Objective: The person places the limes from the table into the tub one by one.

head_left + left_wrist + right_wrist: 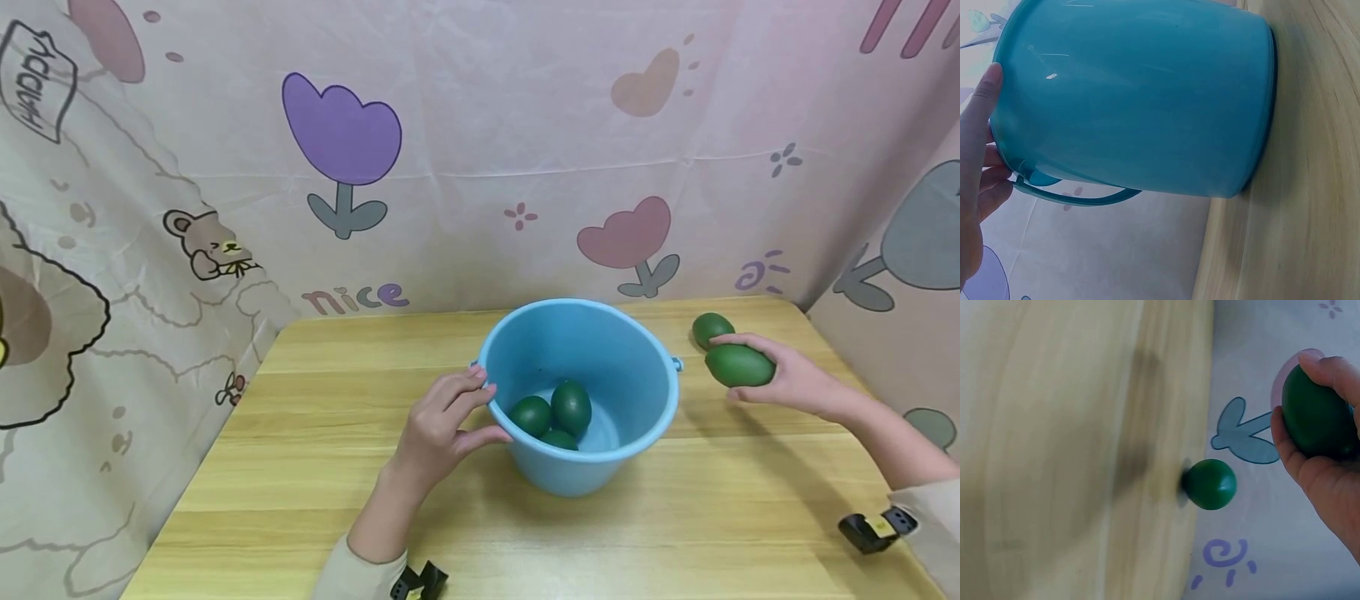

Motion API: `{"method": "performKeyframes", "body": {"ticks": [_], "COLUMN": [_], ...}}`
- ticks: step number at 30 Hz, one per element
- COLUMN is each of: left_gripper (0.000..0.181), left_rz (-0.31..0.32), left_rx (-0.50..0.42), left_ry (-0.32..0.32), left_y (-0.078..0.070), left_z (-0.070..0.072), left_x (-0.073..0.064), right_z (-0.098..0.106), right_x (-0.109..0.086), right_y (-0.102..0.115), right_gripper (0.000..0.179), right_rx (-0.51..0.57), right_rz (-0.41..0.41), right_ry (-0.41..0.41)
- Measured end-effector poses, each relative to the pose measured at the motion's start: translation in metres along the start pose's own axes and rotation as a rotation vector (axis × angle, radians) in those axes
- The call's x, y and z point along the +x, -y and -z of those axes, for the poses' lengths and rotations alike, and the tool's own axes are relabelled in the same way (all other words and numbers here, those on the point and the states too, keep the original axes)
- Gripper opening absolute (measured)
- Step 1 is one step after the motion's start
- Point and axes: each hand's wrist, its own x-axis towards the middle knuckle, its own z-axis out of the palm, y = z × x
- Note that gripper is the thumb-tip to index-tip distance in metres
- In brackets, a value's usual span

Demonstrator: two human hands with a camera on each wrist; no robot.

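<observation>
A light blue bucket stands upright on the table. My left hand grips its rim on the left side, with the thumb on the outer wall near the rim in the left wrist view. Inside lie several smooth, dark green avocados, one partly hidden by the front rim. To the right of the bucket, my right hand holds another green avocado between thumb and fingers, above the table. Just behind it, a further avocado rests on the tabletop; the right wrist view shows it apart from the held one.
The wooden table ends at a patterned cloth backdrop at the back and sides. The bucket's blue handle hangs down its far side. A small black device sits at my right cuff.
</observation>
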Motion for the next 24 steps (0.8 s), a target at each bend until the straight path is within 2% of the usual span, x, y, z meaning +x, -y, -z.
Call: {"method": "performKeyframes", "body": {"ticks": [7,15,24], "left_gripper": [0.054,0.054,0.054], "left_rz": [-0.001,-0.010,-0.002], "left_rx": [-0.002,-0.008,-0.006], "left_ry": [0.005,-0.017,-0.015], "left_y": [0.001,0.002,0.001], "left_z": [0.000,-0.001,-0.002], "left_x": [0.000,-0.002,-0.002], "right_z": [0.014,0.025,0.034], "right_x": [0.003,0.011,0.022], "right_y": [0.009,0.018,0.029], "right_gripper": [0.066,0.065,0.064], "right_rx": [0.006,0.010,0.087], "right_rz": [-0.009,0.044,0.038], "right_ry": [0.046,0.059,0.091]}}
